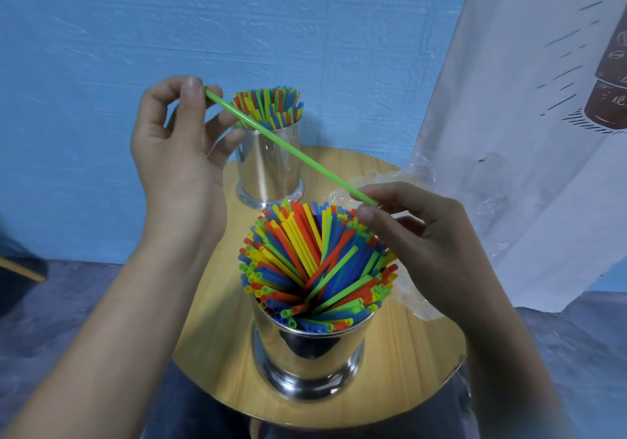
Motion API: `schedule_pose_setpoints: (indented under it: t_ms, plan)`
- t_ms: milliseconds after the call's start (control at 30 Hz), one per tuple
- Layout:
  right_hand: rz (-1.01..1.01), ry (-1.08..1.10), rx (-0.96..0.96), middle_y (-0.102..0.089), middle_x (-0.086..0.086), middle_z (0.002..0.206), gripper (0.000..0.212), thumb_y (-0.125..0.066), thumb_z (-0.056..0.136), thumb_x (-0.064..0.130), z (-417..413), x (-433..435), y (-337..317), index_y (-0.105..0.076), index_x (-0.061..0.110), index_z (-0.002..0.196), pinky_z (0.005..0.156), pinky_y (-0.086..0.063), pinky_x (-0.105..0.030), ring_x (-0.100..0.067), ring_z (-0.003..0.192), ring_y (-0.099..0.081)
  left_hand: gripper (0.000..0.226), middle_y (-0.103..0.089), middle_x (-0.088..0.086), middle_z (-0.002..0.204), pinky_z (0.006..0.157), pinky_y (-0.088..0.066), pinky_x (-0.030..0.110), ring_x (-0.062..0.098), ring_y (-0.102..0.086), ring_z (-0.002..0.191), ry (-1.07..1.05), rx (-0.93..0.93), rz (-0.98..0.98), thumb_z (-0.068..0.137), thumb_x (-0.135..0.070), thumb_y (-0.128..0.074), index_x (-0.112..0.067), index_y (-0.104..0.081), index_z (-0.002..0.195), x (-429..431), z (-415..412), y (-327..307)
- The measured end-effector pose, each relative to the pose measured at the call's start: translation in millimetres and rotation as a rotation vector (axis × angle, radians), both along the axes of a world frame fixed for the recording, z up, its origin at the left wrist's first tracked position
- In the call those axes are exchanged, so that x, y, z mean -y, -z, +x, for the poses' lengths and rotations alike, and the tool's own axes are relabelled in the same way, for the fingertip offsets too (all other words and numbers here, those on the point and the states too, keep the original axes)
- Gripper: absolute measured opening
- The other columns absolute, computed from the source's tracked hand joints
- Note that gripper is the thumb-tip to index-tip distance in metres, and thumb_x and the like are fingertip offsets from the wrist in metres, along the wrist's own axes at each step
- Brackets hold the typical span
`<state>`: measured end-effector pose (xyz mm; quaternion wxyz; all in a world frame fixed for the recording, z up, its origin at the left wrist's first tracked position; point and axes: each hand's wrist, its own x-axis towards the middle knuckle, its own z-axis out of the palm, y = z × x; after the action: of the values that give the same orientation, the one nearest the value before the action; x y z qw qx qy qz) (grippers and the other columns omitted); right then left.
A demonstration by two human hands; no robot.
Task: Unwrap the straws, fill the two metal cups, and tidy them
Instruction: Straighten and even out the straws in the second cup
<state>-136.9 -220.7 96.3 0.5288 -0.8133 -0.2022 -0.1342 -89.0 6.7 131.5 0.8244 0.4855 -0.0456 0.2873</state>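
Observation:
A single green straw (pixel 291 148) stretches slantwise between my hands, above the table. My left hand (pixel 176 153) pinches its upper left end between thumb and fingertips. My right hand (pixel 417 235) pinches its lower right end. Below them, the near metal cup (pixel 305 354) stands packed with several coloured straws (pixel 312 262) that fan out loosely. The far metal cup (pixel 268 167) also holds a tight bunch of coloured straws (pixel 271 106). A crumpled clear plastic wrapper (pixel 410 296) lies under my right hand, partly hidden by it.
Both cups stand on a small round wooden table (pixel 407 347) in front of a blue wall. A white printed cloth (pixel 529 133) hangs at the right, close to the table's edge. A dark object sits at the far left edge.

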Motion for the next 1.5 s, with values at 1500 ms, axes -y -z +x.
schedule_pose_setpoints:
  t_ms: [1500]
  plan:
    - [0.65, 0.244, 0.064, -0.078, -0.011, 0.094, 0.02, -0.049, 0.107, 0.017, -8, 14, -17, -0.061, 0.018, 0.123, 0.071, -0.059, -0.031, -0.024, 0.077, -0.073, 0.01, -0.069, -0.017, 0.09, 0.087, -0.052, 0.035, 0.0, -0.061, 0.085, 0.38, -0.197, 1.354, 0.084, -0.033, -0.082, -0.035, -0.072, 0.084, 10, -2, 10]
